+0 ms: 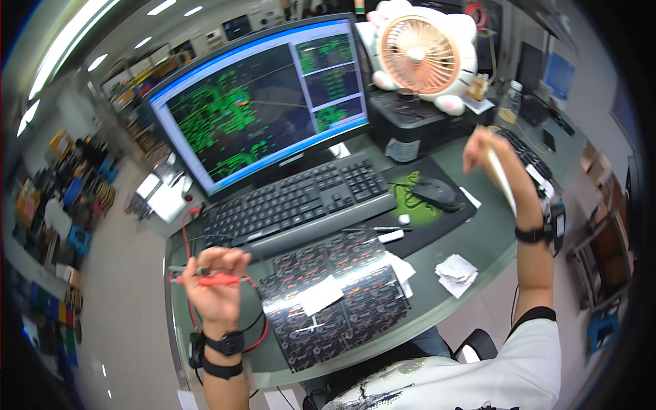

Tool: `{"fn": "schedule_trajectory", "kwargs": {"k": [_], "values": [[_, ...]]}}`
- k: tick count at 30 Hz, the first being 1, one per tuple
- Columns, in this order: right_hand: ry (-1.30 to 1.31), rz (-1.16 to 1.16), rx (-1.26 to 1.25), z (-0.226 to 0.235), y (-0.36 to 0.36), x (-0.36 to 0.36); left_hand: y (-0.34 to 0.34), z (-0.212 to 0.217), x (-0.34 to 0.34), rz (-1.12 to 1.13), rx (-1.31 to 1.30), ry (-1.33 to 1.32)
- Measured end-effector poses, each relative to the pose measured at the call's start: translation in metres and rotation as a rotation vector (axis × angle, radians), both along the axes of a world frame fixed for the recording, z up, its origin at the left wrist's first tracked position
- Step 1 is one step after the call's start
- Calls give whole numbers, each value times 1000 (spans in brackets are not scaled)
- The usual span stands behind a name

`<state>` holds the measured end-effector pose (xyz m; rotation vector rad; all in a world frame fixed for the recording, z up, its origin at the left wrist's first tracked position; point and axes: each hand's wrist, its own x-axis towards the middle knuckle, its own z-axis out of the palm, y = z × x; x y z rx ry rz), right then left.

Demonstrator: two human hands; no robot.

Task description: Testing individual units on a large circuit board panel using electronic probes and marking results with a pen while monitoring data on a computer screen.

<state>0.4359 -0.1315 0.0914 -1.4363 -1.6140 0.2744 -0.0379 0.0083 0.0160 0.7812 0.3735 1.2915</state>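
My left hand (215, 280), at the desk's left edge, is closed around a red test probe (217, 279). A red lead loops down from it beside a dark, glossy panel of circuit boards (369, 294). The panel lies flat before me with a white paper slip (321, 295) on it. My right hand (486, 147) is raised over the right side of the desk, its fingers bent and blurred. A thin white strip-like thing (502, 179) runs from that hand along the wrist; its kind is unclear.
Behind the panel are a black keyboard (301, 198), a mouse (436, 194) on its mat and a monitor (260, 102) with green layout graphics. A white-and-pink fan (420, 51) stands on a black box (410, 126). Crumpled papers (456, 275) lie near the front edge.
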Motion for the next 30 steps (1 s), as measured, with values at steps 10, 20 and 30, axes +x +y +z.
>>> {"fn": "schedule_trajectory", "kwargs": {"k": [10, 20, 30], "values": [[-637, 632, -47, -24, -14, -158, -23, -13, 38, 8, 159, 475], [-607, 631, -9, -28, -18, -163, -16, -5, 49, 104, 10, 505], [-557, 661, -11, -21, -16, -157, -2, -1, 41, 125, 39, 447]]}}
